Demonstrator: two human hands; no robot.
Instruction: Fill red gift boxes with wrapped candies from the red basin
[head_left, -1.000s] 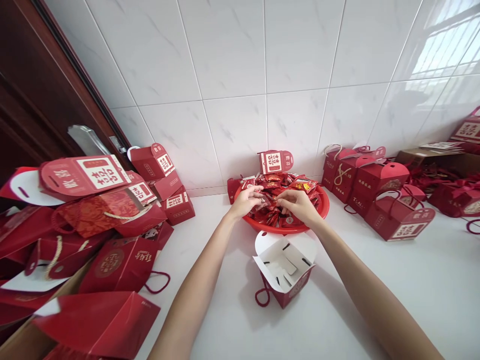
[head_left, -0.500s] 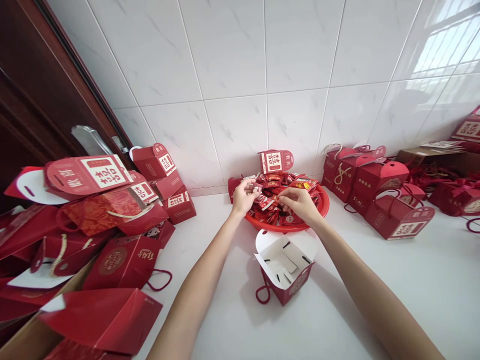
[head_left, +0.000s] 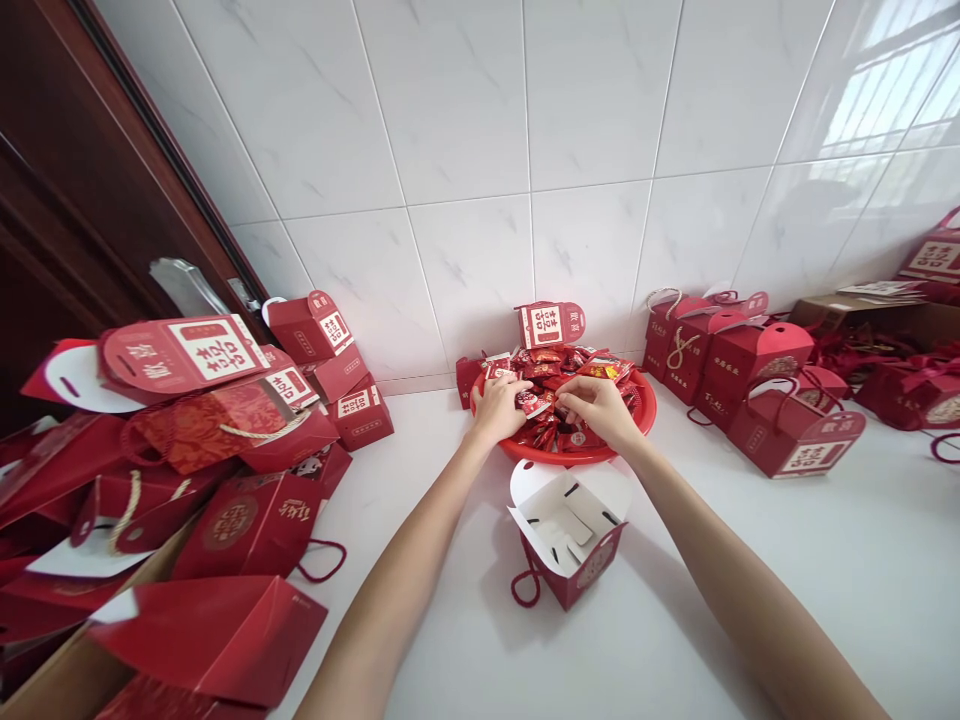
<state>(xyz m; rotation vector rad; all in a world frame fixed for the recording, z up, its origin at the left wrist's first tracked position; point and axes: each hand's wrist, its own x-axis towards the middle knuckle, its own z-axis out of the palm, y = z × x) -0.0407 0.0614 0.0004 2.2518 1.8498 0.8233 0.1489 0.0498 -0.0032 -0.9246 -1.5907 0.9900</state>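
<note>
A red plastic basin holds a heap of red wrapped candies. My left hand lies palm down over the basin's left side, its fingers curled on a wrapped candy, partly hidden beneath them. At the right of the heap, my right hand has thumb and fingers pinched together on a small wrapped candy. In front of the basin stands a red gift box, its flaps spread, its white inside showing and a dark red cord handle hanging at its left.
Many red boxes are piled at left beside a door. Small boxes stack near the tiled wall. Closed boxes with cords stand at right. Another box sits behind the basin.
My left hand has turned from palm up to palm down and lowered onto the candies at the left of the heap. My right hand has hardly moved. The gift box stays put.
</note>
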